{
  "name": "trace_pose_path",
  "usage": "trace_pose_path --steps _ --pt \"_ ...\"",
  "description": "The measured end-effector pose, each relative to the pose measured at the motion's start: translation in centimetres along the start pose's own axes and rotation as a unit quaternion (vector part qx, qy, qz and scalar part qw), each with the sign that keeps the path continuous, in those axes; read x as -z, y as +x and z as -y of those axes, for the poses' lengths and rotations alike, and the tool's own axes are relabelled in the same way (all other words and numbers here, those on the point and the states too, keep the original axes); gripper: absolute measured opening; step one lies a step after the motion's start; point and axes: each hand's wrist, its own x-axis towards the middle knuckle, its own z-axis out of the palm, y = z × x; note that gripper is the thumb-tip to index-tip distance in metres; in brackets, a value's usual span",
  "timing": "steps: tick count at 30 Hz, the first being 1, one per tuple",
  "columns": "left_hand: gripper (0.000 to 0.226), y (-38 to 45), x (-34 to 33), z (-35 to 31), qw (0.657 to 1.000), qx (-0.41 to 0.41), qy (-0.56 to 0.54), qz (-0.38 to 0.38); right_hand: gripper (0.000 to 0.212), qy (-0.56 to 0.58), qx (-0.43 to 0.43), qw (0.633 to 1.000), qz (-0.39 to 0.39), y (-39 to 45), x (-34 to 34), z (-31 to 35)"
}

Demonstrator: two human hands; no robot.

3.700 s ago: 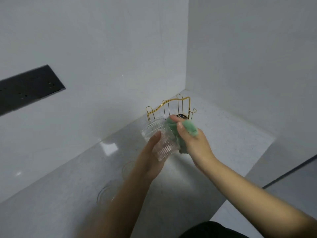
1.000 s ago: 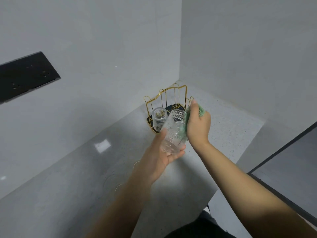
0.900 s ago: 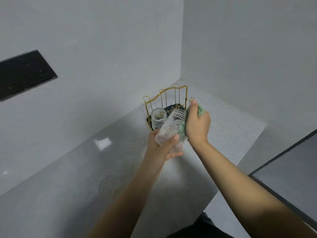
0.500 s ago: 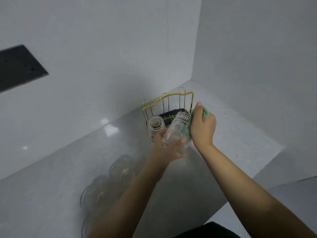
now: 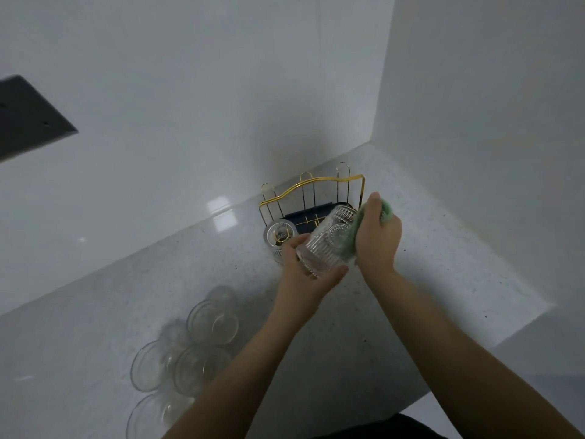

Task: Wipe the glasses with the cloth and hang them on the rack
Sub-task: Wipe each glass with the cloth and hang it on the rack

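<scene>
Head view: glass (image 5: 327,245) near rack (image 5: 311,198) edge

Since the earliest picture, the left hand (image 5: 304,267) has turned the ribbed glass (image 5: 326,245) so its base now sits in the palm and its mouth tilts away toward the gold wire rack (image 5: 311,188). The right hand (image 5: 378,236) with the green cloth (image 5: 354,236) has shifted from the rim to the glass's right side.

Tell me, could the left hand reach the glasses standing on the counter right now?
Probably not yet: the left hand is busy holding the ribbed glass being wiped. The counter glasses lie near its forearm with nothing between.
</scene>
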Motion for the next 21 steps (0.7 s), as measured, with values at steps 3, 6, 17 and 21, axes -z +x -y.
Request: trace_pose_path --steps 3,6,17,21 --pt "0.028 1.1 0.1 -1.1 0.964 0.119 -0.236 0.017 0.045 0.014 0.026 0.999 0.026 0.3 0.0 -0.2" --pt "0.024 1.9 0.1 -2.4 0.921 0.202 -0.332 0.021 0.047 0.033 0.054 0.997 0.052 0.9 0.0 -0.3" --pt "0.067 6.2 0.5 -4.2 0.958 -0.041 0.264 -0.104 0.038 0.044 -0.086 0.995 -0.017 3.8 2.1 -3.5" --pt "0.07 7.5 0.1 -4.9 0.944 -0.056 0.304 -0.119 0.04 0.034 -0.093 0.995 -0.016 4.5 2.5 -4.1"
